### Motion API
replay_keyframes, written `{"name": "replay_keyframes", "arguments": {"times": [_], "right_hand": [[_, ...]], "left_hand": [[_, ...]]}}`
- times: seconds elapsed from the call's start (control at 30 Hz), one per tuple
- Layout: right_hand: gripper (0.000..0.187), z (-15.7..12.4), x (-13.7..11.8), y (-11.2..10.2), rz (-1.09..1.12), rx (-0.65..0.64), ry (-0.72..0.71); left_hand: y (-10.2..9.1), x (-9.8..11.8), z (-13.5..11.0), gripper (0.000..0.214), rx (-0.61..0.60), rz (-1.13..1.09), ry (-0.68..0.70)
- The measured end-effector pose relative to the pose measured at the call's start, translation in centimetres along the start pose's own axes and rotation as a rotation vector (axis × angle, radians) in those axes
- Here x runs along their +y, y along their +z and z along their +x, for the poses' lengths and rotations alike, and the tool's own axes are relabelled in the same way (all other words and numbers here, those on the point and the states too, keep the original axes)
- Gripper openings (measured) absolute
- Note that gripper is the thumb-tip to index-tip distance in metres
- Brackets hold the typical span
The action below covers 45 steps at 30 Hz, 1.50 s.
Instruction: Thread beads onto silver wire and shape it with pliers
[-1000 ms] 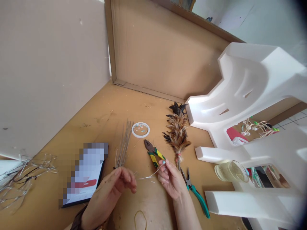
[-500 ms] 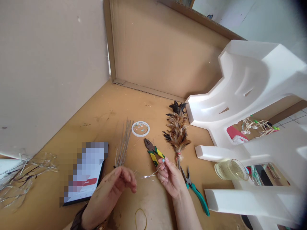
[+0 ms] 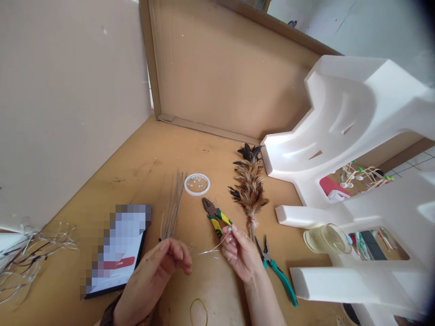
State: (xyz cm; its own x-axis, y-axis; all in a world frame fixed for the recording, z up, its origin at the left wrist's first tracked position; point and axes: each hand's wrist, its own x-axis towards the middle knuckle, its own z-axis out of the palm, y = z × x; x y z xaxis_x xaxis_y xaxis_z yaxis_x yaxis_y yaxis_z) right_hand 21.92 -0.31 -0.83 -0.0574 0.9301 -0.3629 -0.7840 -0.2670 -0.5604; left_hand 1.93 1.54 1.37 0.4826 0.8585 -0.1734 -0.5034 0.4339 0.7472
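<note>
Right hand (image 3: 239, 253) is pinched shut on a thin wire (image 3: 212, 249) just below its bead (image 3: 230, 230), holding the free end out toward 9 o'clock. Left hand (image 3: 163, 267) is curled beside that end; whether it grips cannot be told. Combination pliers (image 3: 215, 217) lie at 12 o'clock, within reach.

left hand (image 3: 170, 261) fingers curled | right hand (image 3: 240, 253) fingertips pinched

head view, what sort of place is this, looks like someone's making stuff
Probably a small craft worktable walled with cardboard. Yellow-handled pliers, teal pliers, a wire bundle, a feather bundle and a bead dish lie on it; the right hand pinches a thin wire.
</note>
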Motion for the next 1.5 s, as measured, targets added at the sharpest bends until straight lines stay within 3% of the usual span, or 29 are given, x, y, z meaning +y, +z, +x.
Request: {"name": "replay_keyframes", "arguments": {"times": [0.37,0.7,0.97,1.23,1.5], "right_hand": [[0.019,-0.25,0.05,0.0,-0.028,-0.003,-0.008],[0.019,-0.47,0.3,0.88,-0.137,0.024,-0.124],[0.016,-0.35,-0.33,0.52,0.065,0.07,-0.069],[0.02,-0.6,-0.38,0.46,-0.193,0.142,-0.272],[0.02,-0.4,-0.34,0.51,-0.223,0.143,-0.233]], "left_hand": [[0.13,0.06,-0.06,0.031,0.012,-0.01,-0.005],[0.21,0.09,-0.2,0.031,0.009,0.029,0.033],[0.02,-0.08,-0.39,0.032,-0.042,-0.021,0.023],[0.07,0.06,-0.36,0.032,-0.056,-0.014,0.021],[-0.04,-0.13,-0.3,0.033,-0.056,-0.003,0.036]]}}
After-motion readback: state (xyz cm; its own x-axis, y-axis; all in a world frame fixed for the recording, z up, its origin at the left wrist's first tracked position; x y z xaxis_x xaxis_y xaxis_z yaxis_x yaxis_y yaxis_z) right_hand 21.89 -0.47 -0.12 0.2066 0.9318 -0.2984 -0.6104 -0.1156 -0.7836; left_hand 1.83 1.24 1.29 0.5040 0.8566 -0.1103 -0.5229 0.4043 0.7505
